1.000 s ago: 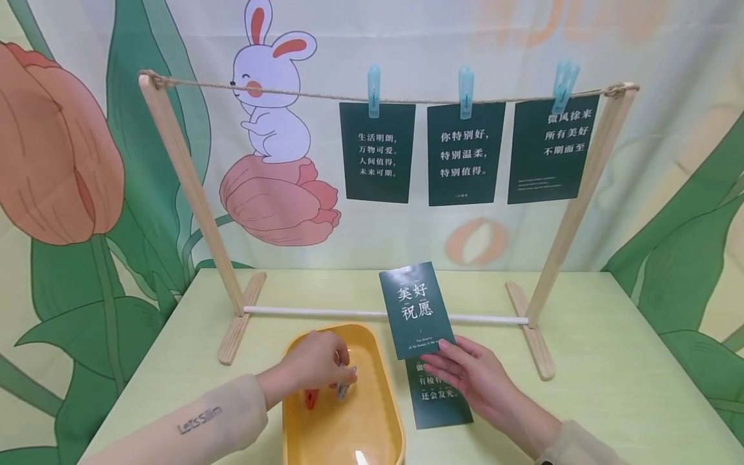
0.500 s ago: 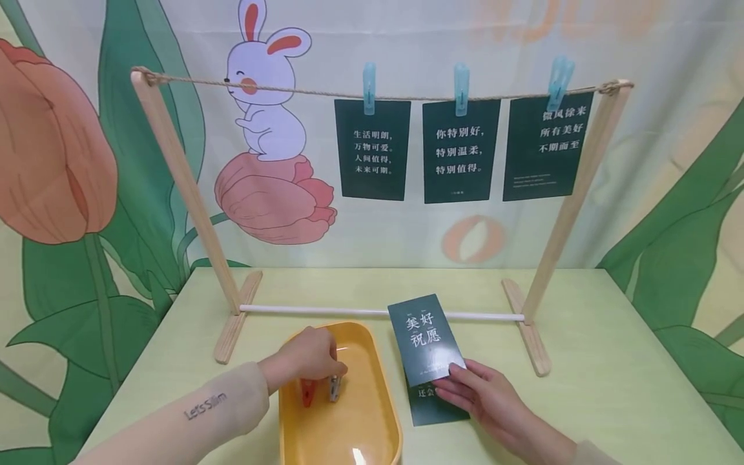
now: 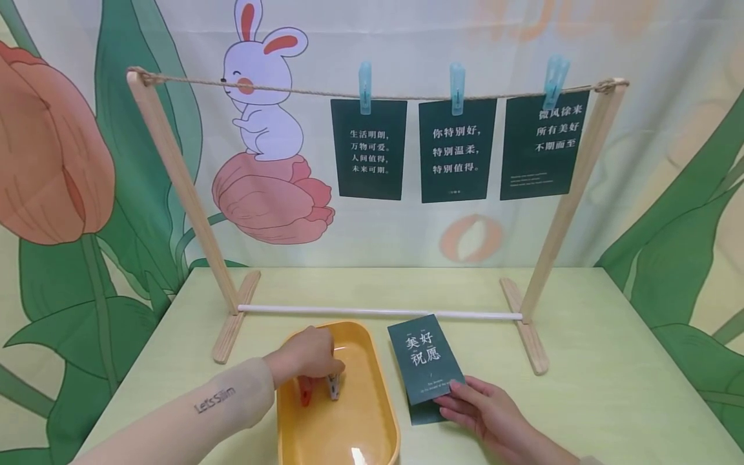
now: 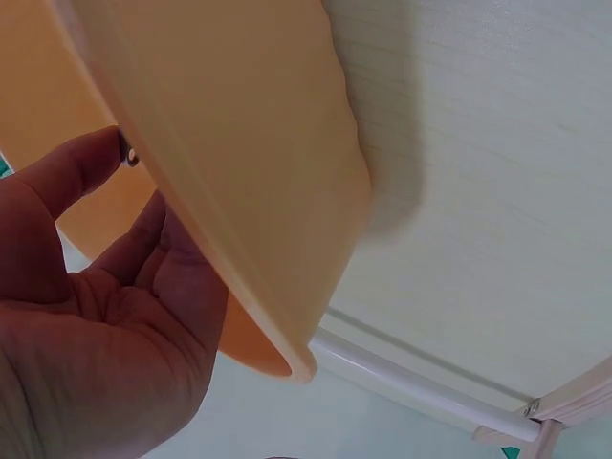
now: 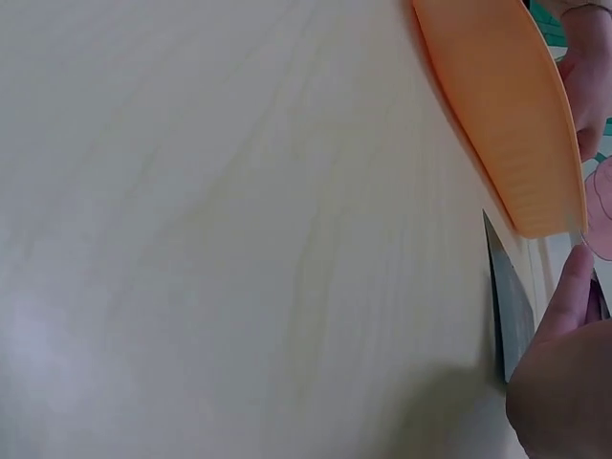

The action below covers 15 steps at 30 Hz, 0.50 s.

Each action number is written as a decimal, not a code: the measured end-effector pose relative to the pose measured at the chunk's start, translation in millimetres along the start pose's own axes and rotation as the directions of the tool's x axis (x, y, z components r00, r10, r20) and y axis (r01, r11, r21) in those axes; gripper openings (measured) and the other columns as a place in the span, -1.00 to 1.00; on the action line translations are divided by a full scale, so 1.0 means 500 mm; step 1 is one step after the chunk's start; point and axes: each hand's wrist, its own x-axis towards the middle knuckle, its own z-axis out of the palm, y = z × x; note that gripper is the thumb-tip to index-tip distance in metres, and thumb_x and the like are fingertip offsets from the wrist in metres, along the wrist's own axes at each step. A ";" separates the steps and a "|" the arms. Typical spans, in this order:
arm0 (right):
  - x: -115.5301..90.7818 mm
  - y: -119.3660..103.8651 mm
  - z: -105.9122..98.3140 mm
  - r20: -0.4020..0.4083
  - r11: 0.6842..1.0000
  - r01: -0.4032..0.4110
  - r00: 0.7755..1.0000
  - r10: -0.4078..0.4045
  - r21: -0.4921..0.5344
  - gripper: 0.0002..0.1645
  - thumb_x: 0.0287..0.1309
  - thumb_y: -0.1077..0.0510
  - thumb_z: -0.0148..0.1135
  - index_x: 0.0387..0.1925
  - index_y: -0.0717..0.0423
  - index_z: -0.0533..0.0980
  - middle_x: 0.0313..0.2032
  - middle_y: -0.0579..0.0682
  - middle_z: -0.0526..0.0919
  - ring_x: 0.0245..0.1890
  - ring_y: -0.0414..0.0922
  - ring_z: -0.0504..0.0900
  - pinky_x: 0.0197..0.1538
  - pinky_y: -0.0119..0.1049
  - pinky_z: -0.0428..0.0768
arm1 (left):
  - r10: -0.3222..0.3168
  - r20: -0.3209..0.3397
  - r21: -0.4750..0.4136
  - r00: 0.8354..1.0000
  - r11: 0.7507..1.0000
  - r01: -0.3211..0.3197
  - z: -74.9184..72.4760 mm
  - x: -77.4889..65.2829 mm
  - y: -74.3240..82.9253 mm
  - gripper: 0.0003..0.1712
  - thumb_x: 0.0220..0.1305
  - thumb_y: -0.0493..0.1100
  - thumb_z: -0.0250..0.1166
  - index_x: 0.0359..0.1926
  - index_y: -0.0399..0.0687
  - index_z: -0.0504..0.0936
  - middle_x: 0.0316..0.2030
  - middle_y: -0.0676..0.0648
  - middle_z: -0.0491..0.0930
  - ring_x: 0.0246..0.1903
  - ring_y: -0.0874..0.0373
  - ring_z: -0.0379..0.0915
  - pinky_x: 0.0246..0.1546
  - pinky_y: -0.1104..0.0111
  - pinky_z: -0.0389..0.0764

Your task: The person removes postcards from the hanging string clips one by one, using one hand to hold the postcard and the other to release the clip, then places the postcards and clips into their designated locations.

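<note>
My left hand [image 3: 308, 354] reaches into the yellow tray [image 3: 380, 394], thumb and fingers pinching a grey clothespin [image 3: 334, 389]. A red clothespin [image 3: 305, 392] shows just below the same hand. In the left wrist view, the tray wall [image 4: 249, 143] hides most of the fingers, and a small metal bit peeks out at the thumb tip. To the right of the tray, my right hand [image 3: 488, 410] holds a dark green card [image 3: 427, 361] with white writing by its lower right corner. Beneath it another green card [image 3: 423, 414] lies on the table, mostly covered.
A wooden stand with a left post [image 3: 186, 194] and right post [image 3: 572, 200] carries a twine line [image 3: 314, 93]. Three green cards hang there from blue clothespins [image 3: 457, 90]. A white rod [image 3: 349, 312] joins the feet low behind the tray. A printed cloth [image 3: 523, 239] hangs behind.
My right hand has lowered its card toward the table, covering more of the card beneath. My left hand stays in the tray with the grey clothespin, moving only slightly. The head view has shifted a little.
</note>
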 end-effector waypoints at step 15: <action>-0.017 0.018 -0.011 -0.051 0.994 -0.107 0.993 0.108 0.012 -0.46 0.32 0.13 0.09 0.22 0.30 0.22 0.00 0.20 0.50 0.05 0.02 0.48 0.07 -0.18 0.39 | -0.003 0.003 0.129 1.000 0.992 0.002 0.000 0.004 -0.002 -0.66 0.09 -0.11 0.19 -0.75 -0.10 0.43 -0.86 0.00 0.39 -0.85 0.17 0.41 -0.82 0.43 0.36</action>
